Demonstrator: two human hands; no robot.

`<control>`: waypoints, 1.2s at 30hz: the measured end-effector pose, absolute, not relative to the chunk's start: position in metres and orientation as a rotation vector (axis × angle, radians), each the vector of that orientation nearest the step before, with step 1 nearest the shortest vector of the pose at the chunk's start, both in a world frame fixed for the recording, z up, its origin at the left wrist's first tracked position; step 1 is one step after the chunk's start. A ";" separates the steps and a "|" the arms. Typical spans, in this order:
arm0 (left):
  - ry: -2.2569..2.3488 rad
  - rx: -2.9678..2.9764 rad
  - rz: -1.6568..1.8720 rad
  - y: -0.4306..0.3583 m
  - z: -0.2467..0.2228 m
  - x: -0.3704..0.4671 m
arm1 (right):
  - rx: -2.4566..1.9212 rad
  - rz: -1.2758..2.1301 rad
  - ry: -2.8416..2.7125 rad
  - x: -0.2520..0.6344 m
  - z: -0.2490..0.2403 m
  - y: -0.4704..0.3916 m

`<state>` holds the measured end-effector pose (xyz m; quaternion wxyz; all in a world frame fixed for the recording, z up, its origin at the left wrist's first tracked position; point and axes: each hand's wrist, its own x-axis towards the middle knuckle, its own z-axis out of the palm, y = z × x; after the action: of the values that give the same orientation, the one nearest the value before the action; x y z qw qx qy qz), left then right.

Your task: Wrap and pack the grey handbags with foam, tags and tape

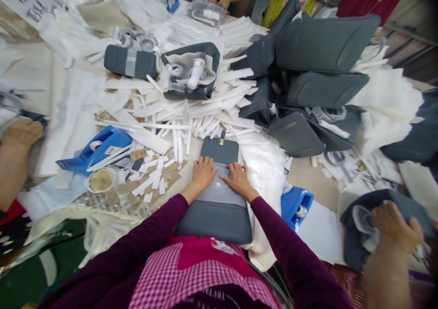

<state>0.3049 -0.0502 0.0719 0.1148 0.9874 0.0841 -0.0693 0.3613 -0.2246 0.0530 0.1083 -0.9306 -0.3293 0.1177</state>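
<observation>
A dark grey bag (215, 220) lies flat on the table in front of me, its flap folded out away from me and its lighter grey lining showing. On the strap at the flap's far edge sits a small gold clasp (221, 141). My left hand (204, 172) rests on the left side of the lining near the fold, fingers spread and pointing forward. Opposite it, my right hand (237, 177) lies on the right side with its fingers apart. Both palms face down, and neither hand grips anything visible.
White foam strips (205, 110) are heaped beyond the bag. Dark grey bags (321, 44) are stacked at the right back. Blue tape dispensers stand left (99, 147) and right (297, 204). Co-workers' hands show at the left edge, lower right and top.
</observation>
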 end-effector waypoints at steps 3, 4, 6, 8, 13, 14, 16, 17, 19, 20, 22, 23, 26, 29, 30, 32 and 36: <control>0.254 2.898 -0.197 -0.051 0.071 0.305 | -2.748 0.366 -0.957 0.363 0.052 -0.225; 0.251 2.897 -0.193 -0.051 0.071 0.305 | -2.752 0.366 -0.954 0.363 0.052 -0.225; 0.239 2.894 -0.187 -0.050 0.071 0.304 | -2.754 0.361 -0.959 0.363 0.053 -0.225; 0.220 2.893 -0.178 -0.049 0.071 0.304 | -2.743 0.355 -0.973 0.363 0.054 -0.226; 0.192 2.875 -0.156 -0.048 0.075 0.303 | -2.702 0.329 -1.053 0.362 0.059 -0.228; 0.199 2.869 -0.158 -0.049 0.076 0.302 | -2.694 0.333 -1.068 0.362 0.059 -0.229; 0.214 2.859 -0.157 -0.049 0.077 0.302 | -2.679 0.348 -1.082 0.362 0.060 -0.230; 0.217 2.857 -0.151 -0.049 0.077 0.301 | -2.674 0.354 -1.078 0.363 0.060 -0.230; 0.216 2.861 -0.127 -0.050 0.077 0.301 | -2.667 0.354 -1.061 0.364 0.059 -0.231; 0.215 2.866 -0.115 -0.050 0.077 0.300 | -2.662 0.353 -1.053 0.364 0.059 -0.231; 0.218 2.877 -0.102 -0.050 0.076 0.299 | -2.650 0.360 -1.044 0.364 0.058 -0.231; 0.223 2.880 -0.101 -0.050 0.075 0.299 | -2.642 0.368 -1.042 0.365 0.057 -0.232; 0.247 2.875 -0.120 -0.051 0.074 0.298 | -2.629 0.400 -1.022 0.365 0.054 -0.233; 0.270 2.860 -0.152 -0.052 0.073 0.299 | -2.642 0.401 -0.976 0.365 0.051 -0.233; 0.278 2.851 -0.168 -0.051 0.073 0.299 | -2.650 0.394 -0.955 0.364 0.050 -0.232; 0.300 2.826 -0.196 -0.051 0.074 0.299 | -2.667 0.379 -0.912 0.363 0.049 -0.232; 0.339 2.791 -0.190 -0.050 0.075 0.298 | -2.687 0.372 -0.892 0.361 0.049 -0.231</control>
<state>0.2977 -0.0503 0.0748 0.1613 0.9775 0.1186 -0.0666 0.3611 -0.2310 0.0486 0.1423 -0.9314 -0.3093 0.1290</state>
